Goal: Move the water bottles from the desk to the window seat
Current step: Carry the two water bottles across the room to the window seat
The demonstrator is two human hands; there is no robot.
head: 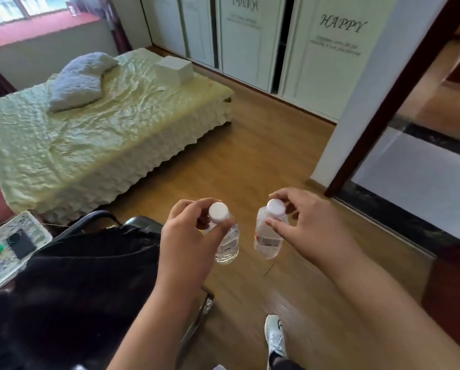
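left hand [186,231]: pinches neck of left bottle [226,243], clear ribbed plastic, white round cap
right hand [303,222]: pinches neck of right bottle [268,243], same kind
bottles: hang above wood-plank floor [250,156]
window seat [36,30]: red, far off

Clear bottles [226,240] w/ white caps [218,211]; pale-green bedspread [95,121].

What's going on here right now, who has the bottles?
A person is carrying two water bottles, one in each hand. The left hand pinches the left bottle near its white cap, and the right hand pinches the right bottle the same way. Both bottles hang above the wooden floor, clear of any surface. The window seat is across the room, beyond the bed, so neither bottle has been set down there yet.
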